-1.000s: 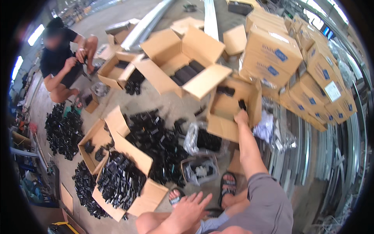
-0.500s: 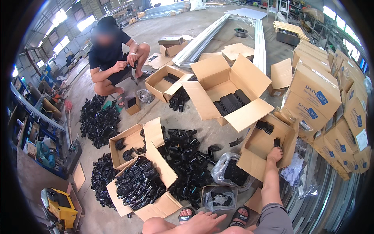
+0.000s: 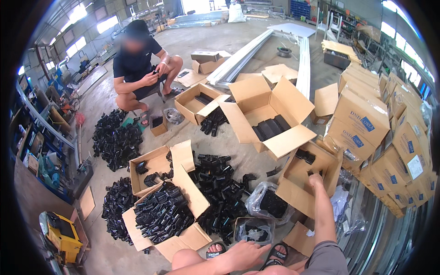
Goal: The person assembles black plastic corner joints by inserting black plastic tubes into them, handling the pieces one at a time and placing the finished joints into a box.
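Note:
My right hand (image 3: pixel 315 180) reaches into the open cardboard carton (image 3: pixel 293 181) on the right, its fingers closed on a small black plastic fitting that mostly hides behind them. A few more black fittings (image 3: pixel 305 156) rest together at the far side inside that carton. Low in the middle, my left hand (image 3: pixel 245 255) hangs over my lap, fingers stretched out and holding nothing. Beyond it stands a small box lined with clear plastic (image 3: pixel 254 229), with small black pieces inside. A clear bag of black pieces (image 3: pixel 271 201) lies between this box and the carton.
A heap of black fittings (image 3: pixel 220 192) covers the floor left of centre, beside a heaped carton (image 3: pixel 165 213). A larger open carton (image 3: pixel 263 107) holds stacked black parts. Sealed cartons (image 3: pixel 357 119) are piled at right. A co-worker (image 3: pixel 137 68) sits far left, handling a black piece.
My right hand has shifted slightly left and lower into the carton with the black fitting. My left hand has lifted a little off my leg. The whole view has turned slightly.

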Demonstrator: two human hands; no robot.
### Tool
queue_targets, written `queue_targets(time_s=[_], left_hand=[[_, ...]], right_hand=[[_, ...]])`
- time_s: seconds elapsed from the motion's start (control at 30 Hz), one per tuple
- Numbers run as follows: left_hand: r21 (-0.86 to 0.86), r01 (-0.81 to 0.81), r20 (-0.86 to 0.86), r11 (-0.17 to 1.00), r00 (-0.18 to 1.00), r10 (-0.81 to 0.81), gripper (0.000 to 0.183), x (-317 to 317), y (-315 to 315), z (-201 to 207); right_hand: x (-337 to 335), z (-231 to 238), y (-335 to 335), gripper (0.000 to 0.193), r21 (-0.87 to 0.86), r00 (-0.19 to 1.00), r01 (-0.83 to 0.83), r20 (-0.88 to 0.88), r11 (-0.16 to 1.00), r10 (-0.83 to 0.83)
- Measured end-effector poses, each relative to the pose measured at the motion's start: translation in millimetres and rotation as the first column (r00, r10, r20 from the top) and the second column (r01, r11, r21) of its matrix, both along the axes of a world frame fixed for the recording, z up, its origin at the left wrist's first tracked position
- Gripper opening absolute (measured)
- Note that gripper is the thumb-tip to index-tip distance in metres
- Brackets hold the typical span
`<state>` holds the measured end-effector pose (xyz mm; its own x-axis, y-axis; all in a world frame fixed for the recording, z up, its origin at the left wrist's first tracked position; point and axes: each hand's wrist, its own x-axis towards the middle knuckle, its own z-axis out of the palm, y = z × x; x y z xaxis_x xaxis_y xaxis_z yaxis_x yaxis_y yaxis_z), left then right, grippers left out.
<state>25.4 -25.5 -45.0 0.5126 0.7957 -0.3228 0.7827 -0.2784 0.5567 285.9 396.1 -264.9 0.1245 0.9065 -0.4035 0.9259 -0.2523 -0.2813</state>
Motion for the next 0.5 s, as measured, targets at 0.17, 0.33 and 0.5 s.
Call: queue_targets(time_s=[0.17,0.33,0.5], left_hand=[[-0.201,0.134,0.139,0.97,0.984,-0.107,0.054,2,27,43],[-0.116,-0.256,0.635,0.96,0.724,0.27,0.05,-21,45,12],[-0.45,-0.349,0.839,0.822,0.15,0.523,0.064,-15,61,18]], right_hand=[[-3,120,-59,0.046,0.059,0.965,-0.261,0.032,0.963,0.26],[-61,215,-180,0.032,0.28,0.657,-0.299,-0.633,0.912,0.409],[-84,290,-274,0.025,-0.145,0.148,-0.342,-0.984,0.928,-0.099]])
